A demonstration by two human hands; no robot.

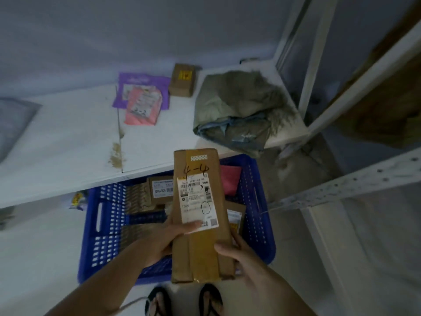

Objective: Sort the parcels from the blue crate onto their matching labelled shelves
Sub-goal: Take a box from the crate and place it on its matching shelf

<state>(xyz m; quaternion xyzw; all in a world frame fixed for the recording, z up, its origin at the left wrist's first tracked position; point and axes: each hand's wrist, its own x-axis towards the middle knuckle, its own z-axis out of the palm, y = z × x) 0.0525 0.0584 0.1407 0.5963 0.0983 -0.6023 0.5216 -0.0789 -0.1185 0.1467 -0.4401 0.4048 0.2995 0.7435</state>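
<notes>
I hold a long brown cardboard parcel (200,247) upright above the blue crate (109,224). It carries a white shipping label and the handwritten mark "4-4". My left hand (168,236) grips its left edge, thumb across the label's lower part. My right hand (241,254) grips its lower right edge. Inside the crate lie a brown box with a white label (161,188), a pink parcel (230,181) and a brown envelope (235,216), partly hidden behind the held parcel.
A white shelf board (68,142) runs just behind the crate. On it lie a purple mailer (136,85), a pink mailer (143,106), a small brown box (183,79) and a grey-green bag (237,110). White metal shelf frames (341,185) stand at right. My sandalled feet (182,299) are below.
</notes>
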